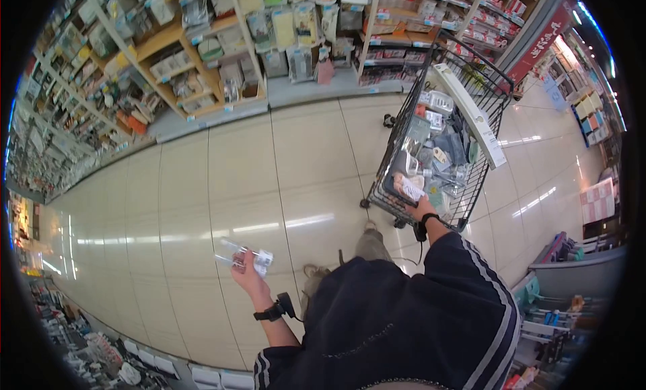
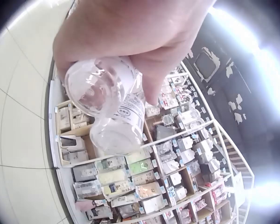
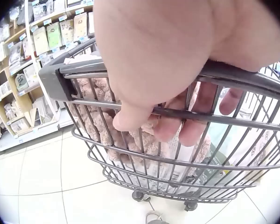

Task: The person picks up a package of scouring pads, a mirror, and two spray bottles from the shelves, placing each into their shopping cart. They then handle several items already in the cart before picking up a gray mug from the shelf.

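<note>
At the lower left of the head view, the left hand (image 1: 250, 277) grips clear bottles (image 2: 117, 134). At right, the right hand (image 1: 422, 209) curls over the cart (image 3: 263, 85) rim, maybe to steady it.

Shop | tall wooden shelves (image 1: 158, 43) of packaged goods (image 1: 284, 28) | small white-and-blue price tags (image 3: 79, 11) | black wire shopping cart (image 3: 252, 81) | glossy beige tiled floor (image 1: 242, 161)
</note>
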Motion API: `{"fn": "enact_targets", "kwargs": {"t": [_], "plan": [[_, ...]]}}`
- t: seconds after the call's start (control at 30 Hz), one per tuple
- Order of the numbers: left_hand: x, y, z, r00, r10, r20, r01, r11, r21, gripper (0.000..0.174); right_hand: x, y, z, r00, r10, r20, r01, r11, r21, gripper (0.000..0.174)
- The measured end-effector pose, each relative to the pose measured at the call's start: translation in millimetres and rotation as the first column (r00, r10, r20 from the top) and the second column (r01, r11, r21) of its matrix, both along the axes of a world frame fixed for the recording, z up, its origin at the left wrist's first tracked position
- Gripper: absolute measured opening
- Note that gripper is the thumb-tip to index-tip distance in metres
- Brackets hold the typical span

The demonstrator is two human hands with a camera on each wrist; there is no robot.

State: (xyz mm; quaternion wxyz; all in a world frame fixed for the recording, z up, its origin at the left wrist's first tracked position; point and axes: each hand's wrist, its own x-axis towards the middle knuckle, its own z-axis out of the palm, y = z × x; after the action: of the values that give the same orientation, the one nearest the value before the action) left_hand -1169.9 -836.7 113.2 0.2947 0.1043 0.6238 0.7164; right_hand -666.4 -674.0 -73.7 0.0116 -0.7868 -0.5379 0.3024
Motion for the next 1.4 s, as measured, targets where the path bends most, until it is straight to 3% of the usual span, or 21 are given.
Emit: {"fn": "enact_targets", "kwargs": {"t": [0.1, 0.13, 0.17, 0.23, 0.27, 0.33, 0.37, 0.47, 0.5, 0.53, 0.57, 0.6, 0.8, 0.83, 0.87, 0.97, 1.0, 1.1, 1.23, 1.27, 1.4], "plan": [[-60.9, -32.9, -2.3, 0.999, 0.032, -0.021, -0.033, 0.999, -0.031, 0.026, -29.8, -6.2, -13.6, 0.995, 0.086, -0.044, -0.083, 0.994, 0.069, 0.068], [-83.3, -22.3, -7.6, 0.997, 0.060, -0.043, -0.061, 0.998, -0.026, 0.024, -51.8, 10.1, -14.7, 0.996, 0.074, -0.050, -0.074, 0.997, 0.001, 0.062], [-92.5, -38.1, -9.5, 0.994, 0.089, -0.065, -0.090, 0.996, -0.013, 0.023, -66.3, 0.1, -3.1, 0.993, 0.099, -0.068, -0.099, 0.995, 0.014, 0.055], [-108.1, -62.2, -5.3, 0.992, 0.113, -0.050, -0.114, 0.993, -0.017, 0.024, -74.8, -5.2, -28.3, 0.976, 0.202, -0.078, -0.200, 0.979, 0.027, 0.053], [-119.3, -71.4, -5.6, 0.992, 0.118, -0.044, -0.119, 0.993, -0.009, 0.024, -87.6, -5.4, -28.9, 0.959, 0.089, -0.269, -0.123, 0.986, -0.111, 0.055], [-140.7, -85.5, -12.3, 0.987, 0.162, -0.016, -0.162, 0.987, -0.002, 0.024, -112.7, -14.1, -27.9, 0.957, -0.015, -0.290, -0.030, 0.988, -0.150, 0.059], [-185.1, -20.8, -1.2, 0.984, 0.181, -0.004, -0.181, 0.983, -0.034, 0.024, -161.0, 45.4, -14.1, 0.953, -0.080, -0.291, 0.020, 0.979, -0.204, 0.060], [-205.4, -33.6, -4.8, 0.979, 0.205, 0.020, -0.204, 0.978, -0.043, 0.024, -175.2, 38.4, -41.2, 0.999, 0.026, -0.024, -0.026, 1.000, 0.003, 0.049], [-218.0, -33.8, -5.9, 0.975, 0.217, 0.037, -0.215, 0.975, -0.047, 0.025, -195.3, 33.2, -21.8, 0.992, 0.114, 0.055, -0.121, 0.982, 0.146, 0.060], [-231.4, -37.0, -7.2, 0.973, 0.226, 0.046, -0.224, 0.974, -0.046, 0.026, -204.2, 27.3, -24.8, 0.989, 0.115, -0.097, -0.089, 0.967, 0.239, 0.065], [-249.3, -40.5, -8.0, 0.972, 0.231, 0.047, -0.229, 0.973, -0.043, 0.027, -215.2, 21.3, -23.2, 0.988, 0.108, -0.110, -0.075, 0.961, 0.266, 0.062], [-292.7, 5.7, -2.7, 0.971, 0.239, 0.028, -0.237, 0.969, -0.065, 0.027, -247.3, 64.2, -15.2, 0.984, 0.087, -0.155, -0.049, 0.971, 0.234, 0.061], [-394.3, 22.4, 39.1, 0.978, 0.202, -0.047, -0.204, 0.978, -0.050, 0.031, -279.5, 44.7, -44.1, 0.989, -0.128, -0.073, 0.139, 0.975, 0.173, 0.047], [-414.2, 93.8, 60.1, 0.977, 0.203, -0.071, -0.208, 0.976, -0.071, 0.032, -293.1, 115.5, -35.9, 0.988, -0.141, -0.061, 0.149, 0.978, 0.144, 0.045], [-421.5, 107.0, 71.4, 0.976, 0.196, -0.090, -0.203, 0.977, -0.072, 0.035, -294.5, 118.2, -43.8, 0.983, -0.093, -0.156, 0.129, 0.964, 0.232, 0.046], [-454.5, 145.9, 99.3, 0.977, 0.169, -0.130, -0.179, 0.981, -0.073, 0.043, -363.4, 138.5, 23.2, 0.982, -0.152, -0.114, 0.173, 0.963, 0.206, 0.046], [-469.1, 158.2, 100.9, 0.980, 0.155, -0.129, -0.164, 0.984, -0.065, 0.046, -375.0, 147.2, 25.9, 0.984, -0.155, -0.092, 0.168, 0.973, 0.158, 0.048], [-530.1, 215.3, 119.1, 0.984, 0.141, -0.105, -0.148, 0.987, -0.057, 0.050, -434.4, 190.1, 44.1, 0.991, -0.129, -0.047, 0.136, 0.963, 0.234, 0.049], [-596.6, 258.9, 117.1, 0.984, 0.151, -0.092, -0.157, 0.986, -0.056, 0.050, -509.9, 237.3, 56.3, 0.985, -0.170, -0.037, 0.174, 0.954, 0.245, 0.050], [-615.5, 266.7, 114.5, 0.984, 0.152, -0.088, -0.157, 0.986, -0.056, 0.049, -529.8, 249.8, 62.2, 0.982, -0.185, 0.022, 0.179, 0.969, 0.171, 0.049], [-707.9, 249.1, 113.6, 0.985, 0.120, -0.122, -0.132, 0.986, -0.097, 0.047, -601.5, 248.2, 48.8, 0.963, -0.252, 0.096, 0.240, 0.963, 0.123, 0.052]]}}
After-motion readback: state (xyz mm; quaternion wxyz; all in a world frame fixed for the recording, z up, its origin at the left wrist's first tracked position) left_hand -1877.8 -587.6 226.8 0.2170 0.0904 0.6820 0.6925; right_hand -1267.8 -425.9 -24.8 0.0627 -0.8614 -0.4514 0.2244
